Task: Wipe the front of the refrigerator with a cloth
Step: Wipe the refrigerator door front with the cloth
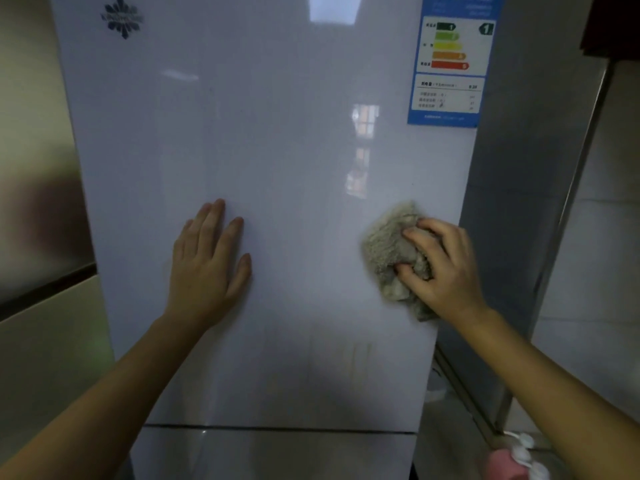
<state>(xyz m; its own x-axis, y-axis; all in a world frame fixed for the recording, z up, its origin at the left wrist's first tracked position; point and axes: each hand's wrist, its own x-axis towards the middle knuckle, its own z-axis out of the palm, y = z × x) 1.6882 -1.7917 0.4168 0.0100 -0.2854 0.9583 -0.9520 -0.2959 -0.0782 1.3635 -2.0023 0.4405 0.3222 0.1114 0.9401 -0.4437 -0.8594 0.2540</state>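
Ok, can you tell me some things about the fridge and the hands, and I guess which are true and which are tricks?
1. The right hand is pressing a crumpled cloth against the refrigerator door. True.
2. The left hand is holding a spray bottle. False: it lies flat and empty on the door, fingers pointing up.
3. The energy label sits at the door's upper right corner. True.
4. The cloth is bright red. False: it is a greyish beige.
5. The cloth is covering the snowflake logo. False: the logo is uncovered at the upper left, far from the cloth.
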